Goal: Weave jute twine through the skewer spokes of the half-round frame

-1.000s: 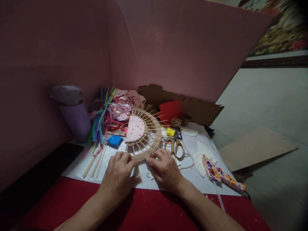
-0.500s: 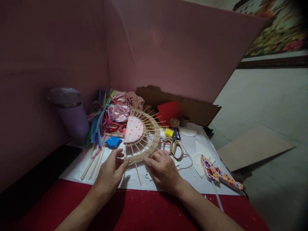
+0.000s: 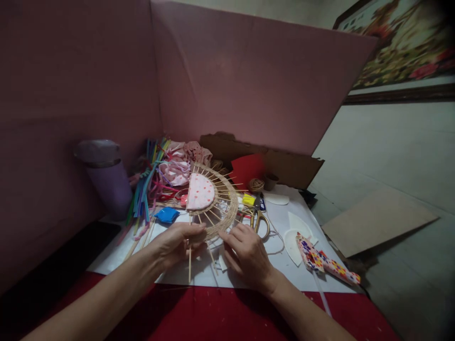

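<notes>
A half-round frame of thin sticks and wound twine (image 3: 231, 203) is held a little above the white sheet. At its middle sits a pink half-circle of cloth with red dots (image 3: 201, 192). My left hand (image 3: 179, 241) grips the lower left end of the twine band, thumb on top and fingers beneath. My right hand (image 3: 245, 246) has its fingers bent against the band's lower right edge. Bare stick ends stick out below the band between my hands. Gold-handled scissors (image 3: 261, 225) lie just beyond my right hand.
A purple tumbler (image 3: 108, 189), pipe cleaners (image 3: 142, 189) and a blue packet (image 3: 167, 215) are at left. Behind stand red paper (image 3: 247, 170), a twine ball (image 3: 256, 184) and cardboard (image 3: 291, 166). A flower-patterned glue gun (image 3: 325, 260) lies at right on the white sheet (image 3: 284, 279).
My left hand has moved under the band's lower left end, its thumb now over the top. The frame has shifted slightly right, and its stick ends point more toward me.
</notes>
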Action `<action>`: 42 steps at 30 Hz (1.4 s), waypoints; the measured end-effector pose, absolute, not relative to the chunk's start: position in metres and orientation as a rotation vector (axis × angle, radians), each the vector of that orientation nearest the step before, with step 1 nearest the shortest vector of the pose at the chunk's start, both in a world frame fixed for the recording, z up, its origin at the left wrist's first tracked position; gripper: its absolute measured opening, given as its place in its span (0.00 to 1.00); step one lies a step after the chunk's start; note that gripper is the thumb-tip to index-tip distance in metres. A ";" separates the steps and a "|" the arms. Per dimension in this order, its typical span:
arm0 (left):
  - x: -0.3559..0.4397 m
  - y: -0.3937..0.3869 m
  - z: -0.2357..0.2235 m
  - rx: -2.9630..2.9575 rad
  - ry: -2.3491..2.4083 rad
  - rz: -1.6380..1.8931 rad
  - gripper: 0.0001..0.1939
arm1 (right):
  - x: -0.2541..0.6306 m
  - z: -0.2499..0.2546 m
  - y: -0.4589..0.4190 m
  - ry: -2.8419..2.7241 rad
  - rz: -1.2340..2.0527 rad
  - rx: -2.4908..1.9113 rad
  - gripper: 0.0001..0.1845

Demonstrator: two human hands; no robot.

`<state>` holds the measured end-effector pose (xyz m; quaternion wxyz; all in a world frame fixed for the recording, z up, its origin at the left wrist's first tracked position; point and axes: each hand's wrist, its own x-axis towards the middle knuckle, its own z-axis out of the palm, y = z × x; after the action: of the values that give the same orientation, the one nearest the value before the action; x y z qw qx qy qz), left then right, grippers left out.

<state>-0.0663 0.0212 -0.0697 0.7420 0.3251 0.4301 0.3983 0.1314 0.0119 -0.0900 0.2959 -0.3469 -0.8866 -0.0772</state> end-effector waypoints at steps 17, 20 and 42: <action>-0.061 0.025 -0.088 0.991 0.801 0.816 0.10 | 0.135 -0.084 0.005 -2.328 -0.292 -0.966 0.12; -0.059 0.023 -0.089 0.991 0.796 0.802 0.10 | 0.135 -0.084 0.003 -2.311 -0.317 -0.978 0.11; -0.052 0.014 -0.084 0.942 0.763 0.852 0.08 | 0.128 -0.087 -0.001 -2.299 -0.388 -0.805 0.12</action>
<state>-0.0516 0.0136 -0.0844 0.7379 0.4290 0.3475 0.3882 0.1278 -0.0010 -0.0867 0.3309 -0.3081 -0.8795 -0.1486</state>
